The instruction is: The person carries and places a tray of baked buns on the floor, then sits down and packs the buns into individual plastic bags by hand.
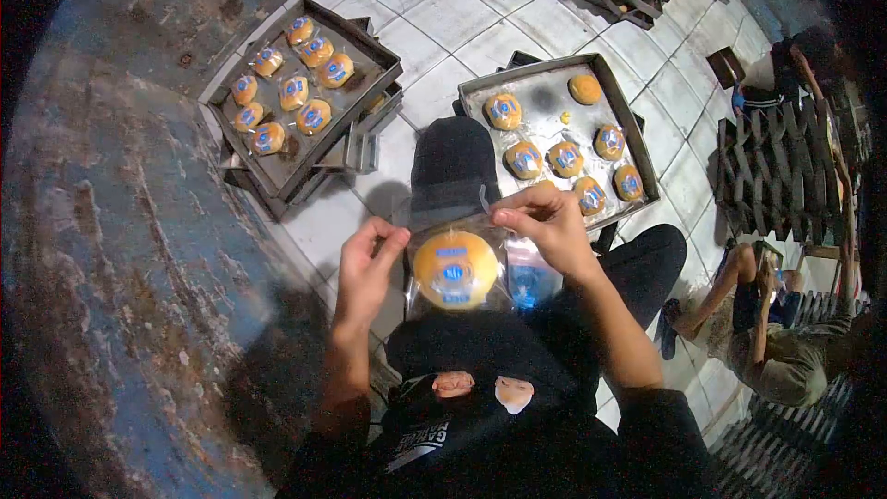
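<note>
A round golden bun sits inside a clear plastic bag with blue print, held above my lap. My left hand pinches the bag's upper left corner between thumb and fingers. At the upper right corner, my right hand grips the bag's edge the same way. A bundle of clear bags with blue print rests on my lap, partly behind my right hand and the held bag. Beyond my right hand, a metal tray carries several bagged buns and one bun that looks bare.
To the left, another metal tray holds several bagged buns and stands on further trays. A worn blue-grey surface runs along my left. Dark stacked trays stand at the right, near another seated person. White tiles cover the floor.
</note>
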Available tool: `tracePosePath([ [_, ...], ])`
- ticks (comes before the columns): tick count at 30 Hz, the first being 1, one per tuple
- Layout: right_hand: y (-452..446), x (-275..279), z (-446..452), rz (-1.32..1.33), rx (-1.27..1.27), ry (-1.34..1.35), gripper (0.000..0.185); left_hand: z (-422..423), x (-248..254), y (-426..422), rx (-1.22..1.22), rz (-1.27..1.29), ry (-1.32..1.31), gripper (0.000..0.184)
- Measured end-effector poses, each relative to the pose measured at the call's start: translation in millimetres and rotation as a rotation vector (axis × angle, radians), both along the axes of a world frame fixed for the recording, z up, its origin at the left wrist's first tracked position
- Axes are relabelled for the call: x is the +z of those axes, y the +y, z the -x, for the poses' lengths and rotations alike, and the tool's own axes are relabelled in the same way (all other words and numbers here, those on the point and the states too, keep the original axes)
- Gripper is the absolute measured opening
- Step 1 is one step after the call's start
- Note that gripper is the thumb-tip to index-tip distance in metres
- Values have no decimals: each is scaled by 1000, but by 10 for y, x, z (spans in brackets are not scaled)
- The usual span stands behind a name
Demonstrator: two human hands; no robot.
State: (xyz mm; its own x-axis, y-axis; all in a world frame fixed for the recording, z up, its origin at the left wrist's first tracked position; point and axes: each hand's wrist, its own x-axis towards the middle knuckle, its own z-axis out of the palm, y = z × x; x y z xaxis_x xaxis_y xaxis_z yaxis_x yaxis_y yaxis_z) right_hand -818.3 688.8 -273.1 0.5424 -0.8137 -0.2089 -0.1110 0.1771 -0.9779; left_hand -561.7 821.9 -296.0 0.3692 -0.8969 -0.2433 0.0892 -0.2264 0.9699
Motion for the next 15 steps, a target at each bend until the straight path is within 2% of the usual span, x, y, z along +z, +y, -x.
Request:
tracePosePath([
  [1, 9, -54, 5, 153, 3, 11, 17, -8, -18, 20, 1, -5, 0, 16],
  [3, 100, -141, 120, 201, 17, 86, 16, 24, -23, 154, -75, 81, -148, 19],
  [4, 167, -180, 172, 267, 31, 157, 15, 60, -49, 235, -76, 70, -144, 19],
  [6, 319, -336, 226, 262, -2, 139, 17, 142, -170, 375, -127, -85, -140, 20],
  [8, 454, -440, 309, -47, 35, 225, 18, 166, -303, 511, -163, -186, -146, 21],
  [12, 532, -689, 369, -217, 47, 162, 18, 201, -510, 640, -214, -279, -105, 26],
  [15, 415, -825, 345, -383, 107, 73, 29, 165, -597, 580, -242, -312, -25, 28],
])
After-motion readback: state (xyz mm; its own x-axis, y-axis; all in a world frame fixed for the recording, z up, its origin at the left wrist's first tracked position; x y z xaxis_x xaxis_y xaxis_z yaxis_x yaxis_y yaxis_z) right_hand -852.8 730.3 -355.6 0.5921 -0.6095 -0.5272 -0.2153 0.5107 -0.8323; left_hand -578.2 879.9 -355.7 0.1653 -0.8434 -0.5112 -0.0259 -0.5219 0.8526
